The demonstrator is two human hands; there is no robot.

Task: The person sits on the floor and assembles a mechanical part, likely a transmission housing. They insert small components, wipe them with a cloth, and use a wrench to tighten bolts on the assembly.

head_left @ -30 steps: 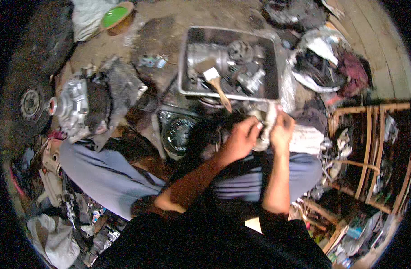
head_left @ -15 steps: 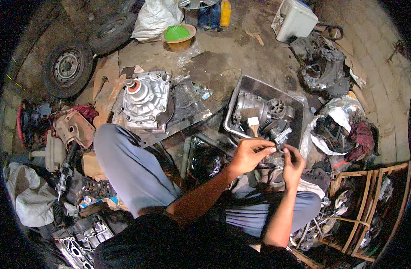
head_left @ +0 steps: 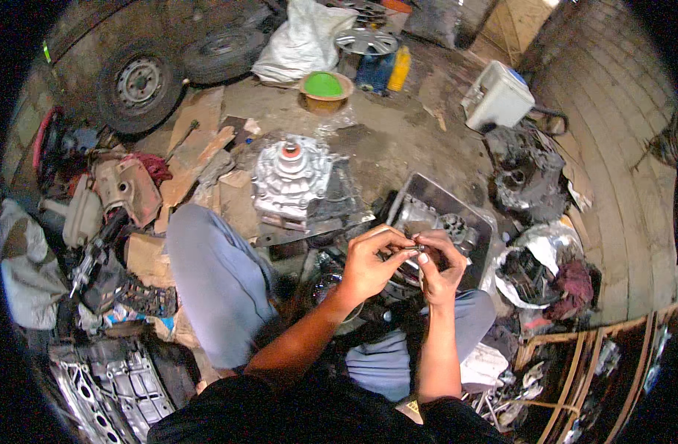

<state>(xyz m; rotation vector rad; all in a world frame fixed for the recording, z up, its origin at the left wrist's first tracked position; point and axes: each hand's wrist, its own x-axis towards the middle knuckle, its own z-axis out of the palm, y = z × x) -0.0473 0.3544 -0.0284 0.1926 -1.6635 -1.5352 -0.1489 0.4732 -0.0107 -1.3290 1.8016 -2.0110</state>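
In front of me my left hand and my right hand meet, both pinching. Between their fingertips is a small dark part, too small to name. Just beyond the hands stands a grey tray with metal machine parts in it. The hands hide part of the tray's near side. A silver metal housing with an orange-red ring on top sits to the left of the tray, on a dark sheet.
Two tyres lean at the far left, near a white sack and a bowl with a green basin. A dark gearbox casing and an open bag of parts lie right. An engine head lies near left.
My hands have come together, fingertips now touching around the small part. The view has tilted up and shifted. The brush seen in the tray earlier no longer shows.
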